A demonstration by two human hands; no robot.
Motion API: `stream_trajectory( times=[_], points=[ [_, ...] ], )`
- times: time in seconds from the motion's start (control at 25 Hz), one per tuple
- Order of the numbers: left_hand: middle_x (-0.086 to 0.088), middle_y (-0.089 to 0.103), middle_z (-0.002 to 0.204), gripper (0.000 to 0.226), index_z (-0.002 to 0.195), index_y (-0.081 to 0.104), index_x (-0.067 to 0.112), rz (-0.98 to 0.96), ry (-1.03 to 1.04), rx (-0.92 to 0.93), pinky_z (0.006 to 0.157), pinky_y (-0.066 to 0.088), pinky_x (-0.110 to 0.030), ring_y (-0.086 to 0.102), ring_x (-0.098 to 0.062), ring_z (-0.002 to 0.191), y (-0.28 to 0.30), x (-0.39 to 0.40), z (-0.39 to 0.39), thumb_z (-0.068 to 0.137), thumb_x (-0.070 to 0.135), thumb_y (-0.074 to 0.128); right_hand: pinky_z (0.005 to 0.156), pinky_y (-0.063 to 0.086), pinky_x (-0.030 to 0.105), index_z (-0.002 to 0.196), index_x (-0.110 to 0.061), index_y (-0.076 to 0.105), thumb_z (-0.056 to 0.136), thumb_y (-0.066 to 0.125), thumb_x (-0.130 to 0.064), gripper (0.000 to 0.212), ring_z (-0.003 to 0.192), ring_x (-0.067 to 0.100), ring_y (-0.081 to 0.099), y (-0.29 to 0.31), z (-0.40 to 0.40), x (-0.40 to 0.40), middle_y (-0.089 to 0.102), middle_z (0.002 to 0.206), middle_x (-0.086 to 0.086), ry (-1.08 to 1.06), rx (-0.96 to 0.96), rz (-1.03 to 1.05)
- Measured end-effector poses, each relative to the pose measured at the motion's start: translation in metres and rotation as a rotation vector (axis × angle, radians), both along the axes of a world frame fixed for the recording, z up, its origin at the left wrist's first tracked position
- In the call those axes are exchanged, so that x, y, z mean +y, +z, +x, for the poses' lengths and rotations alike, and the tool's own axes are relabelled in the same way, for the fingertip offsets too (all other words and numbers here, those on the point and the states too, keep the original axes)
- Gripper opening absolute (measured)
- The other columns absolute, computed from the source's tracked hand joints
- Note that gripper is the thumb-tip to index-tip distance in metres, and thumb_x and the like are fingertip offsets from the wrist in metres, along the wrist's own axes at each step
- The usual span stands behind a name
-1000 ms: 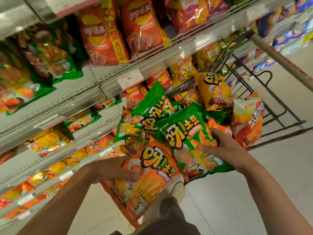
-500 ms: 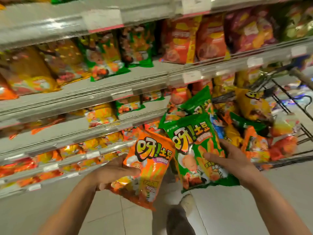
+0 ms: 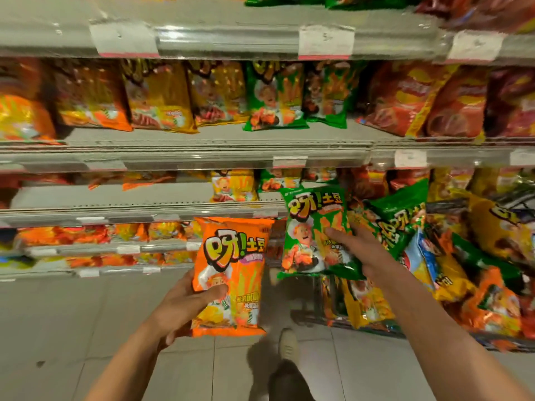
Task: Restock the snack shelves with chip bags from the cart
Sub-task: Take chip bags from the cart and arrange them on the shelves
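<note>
My left hand [image 3: 185, 305] grips an orange chip bag [image 3: 231, 264] by its lower left side, thumb across the front, and holds it upright in front of the lower shelves. My right hand [image 3: 359, 253] grips a green chip bag [image 3: 311, 227] from the right, fingers over its front, just right of the orange one and level with the third shelf. The cart [image 3: 434, 331] at the right is heaped with green, yellow, orange and blue bags. On the second shelf [image 3: 202, 149], green bags [image 3: 275, 96] of the same kind stand among orange and yellow ones.
Four grey shelf tiers with price tags run across the view. The third shelf [image 3: 115, 198] has a bare stretch to the left of a few bags. Red bags [image 3: 419, 99] fill the upper right. My shoe [image 3: 288, 342] stands on the pale tiled floor beside the cart.
The view has swung up and left toward the shelves. Both hands have lifted their bags away from the cart pile, and the orange and green bags now stand upright and apart.
</note>
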State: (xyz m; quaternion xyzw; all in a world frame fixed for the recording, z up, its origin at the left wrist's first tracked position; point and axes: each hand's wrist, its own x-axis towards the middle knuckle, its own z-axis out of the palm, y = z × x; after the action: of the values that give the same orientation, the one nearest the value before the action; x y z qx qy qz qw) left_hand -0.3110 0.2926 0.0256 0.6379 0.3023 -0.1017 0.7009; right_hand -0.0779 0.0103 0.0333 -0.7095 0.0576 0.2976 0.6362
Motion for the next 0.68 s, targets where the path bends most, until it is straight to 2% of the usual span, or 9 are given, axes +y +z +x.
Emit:
stream_trajectory(
  times=[0.08, 0.12, 0.2, 0.24, 0.32, 0.44, 0.48, 0.6, 0.68],
  points=[
    [0.001, 0.078, 0.11, 0.051, 0.131, 0.056, 0.024, -0.031, 0.054, 0.003, 0.07, 0.062, -0.027, 0.077, -0.021, 0.097, -0.004, 0.005, 0.01, 0.085, 0.016, 0.078, 0.086, 0.06, 0.039, 0.123, -0.015, 0.066, 0.08, 0.084, -0.021, 0.047, 0.099, 0.024, 0.075, -0.011, 0.038, 0.025, 0.078, 0.108, 0.004, 0.032, 0.004, -0.009],
    [-0.003, 0.077, 0.113, 0.052, 0.132, 0.055, 0.024, -0.062, 0.078, 0.005, 0.075, 0.063, -0.035, 0.076, -0.026, 0.1, -0.007, 0.009, 0.018, 0.085, 0.016, 0.077, 0.09, 0.058, 0.04, 0.126, -0.012, 0.065, 0.081, 0.083, -0.017, 0.049, 0.103, 0.026, 0.073, -0.019, 0.059, 0.035, 0.076, 0.112, 0.007, 0.051, 0.004, -0.014],
    [-0.011, 0.074, 0.12, 0.054, 0.134, 0.055, 0.024, -0.125, 0.122, 0.037, 0.089, 0.058, -0.054, 0.072, -0.036, 0.106, -0.011, 0.012, 0.031, 0.085, 0.014, 0.076, 0.08, 0.058, 0.033, 0.129, -0.006, 0.063, 0.082, 0.078, -0.002, 0.049, 0.097, 0.023, 0.072, -0.038, 0.092, 0.052, 0.073, 0.11, 0.01, 0.138, -0.018, -0.037],
    [-0.012, 0.073, 0.122, 0.055, 0.134, 0.055, 0.025, -0.136, 0.136, 0.056, 0.093, 0.055, -0.059, 0.072, -0.038, 0.107, -0.014, 0.014, 0.039, 0.085, 0.015, 0.076, 0.073, 0.057, 0.029, 0.13, -0.003, 0.061, 0.082, 0.075, 0.005, 0.051, 0.09, 0.02, 0.072, -0.049, 0.106, 0.057, 0.073, 0.107, 0.012, 0.187, -0.028, -0.052],
    [-0.012, 0.073, 0.122, 0.057, 0.135, 0.055, 0.027, -0.129, 0.155, 0.082, 0.094, 0.054, -0.061, 0.072, -0.039, 0.107, -0.022, 0.016, 0.054, 0.084, 0.018, 0.078, 0.074, 0.058, 0.031, 0.13, 0.001, 0.058, 0.082, 0.075, 0.007, 0.052, 0.09, 0.022, 0.073, -0.07, 0.128, 0.063, 0.072, 0.109, 0.016, 0.206, 0.018, -0.072],
    [-0.012, 0.073, 0.123, 0.058, 0.134, 0.057, 0.031, -0.16, 0.215, 0.113, 0.088, 0.056, -0.063, 0.072, -0.04, 0.106, -0.03, 0.013, 0.064, 0.082, 0.024, 0.082, 0.097, 0.054, 0.046, 0.134, -0.003, 0.055, 0.084, 0.075, 0.0, 0.054, 0.114, 0.035, 0.066, -0.09, 0.148, 0.07, 0.068, 0.125, 0.018, 0.176, 0.127, -0.051],
    [-0.011, 0.073, 0.123, 0.059, 0.132, 0.058, 0.034, -0.183, 0.234, 0.123, 0.085, 0.056, -0.063, 0.072, -0.04, 0.107, -0.03, 0.01, 0.066, 0.08, 0.027, 0.085, 0.099, 0.054, 0.045, 0.134, -0.004, 0.055, 0.085, 0.075, 0.0, 0.053, 0.115, 0.035, 0.065, -0.094, 0.154, 0.074, 0.068, 0.124, 0.016, 0.182, 0.115, -0.041],
    [-0.012, 0.071, 0.126, 0.066, 0.129, 0.061, 0.036, -0.23, 0.264, 0.117, 0.084, 0.057, -0.062, 0.07, -0.04, 0.11, -0.03, 0.003, 0.07, 0.071, 0.034, 0.092, 0.087, 0.057, 0.037, 0.124, -0.003, 0.057, 0.085, 0.074, 0.003, 0.043, 0.1, 0.025, 0.066, -0.094, 0.172, 0.092, 0.07, 0.111, 0.011, 0.16, 0.008, -0.004],
    [-0.013, 0.07, 0.129, 0.064, 0.131, 0.061, 0.034, -0.232, 0.267, 0.084, 0.086, 0.057, -0.061, 0.069, -0.04, 0.112, -0.027, 0.001, 0.074, 0.074, 0.031, 0.09, 0.088, 0.052, 0.037, 0.12, -0.002, 0.061, 0.086, 0.074, -0.001, 0.037, 0.094, 0.02, 0.065, -0.092, 0.19, 0.111, 0.068, 0.114, 0.012, 0.111, -0.014, 0.007]
  ],
)
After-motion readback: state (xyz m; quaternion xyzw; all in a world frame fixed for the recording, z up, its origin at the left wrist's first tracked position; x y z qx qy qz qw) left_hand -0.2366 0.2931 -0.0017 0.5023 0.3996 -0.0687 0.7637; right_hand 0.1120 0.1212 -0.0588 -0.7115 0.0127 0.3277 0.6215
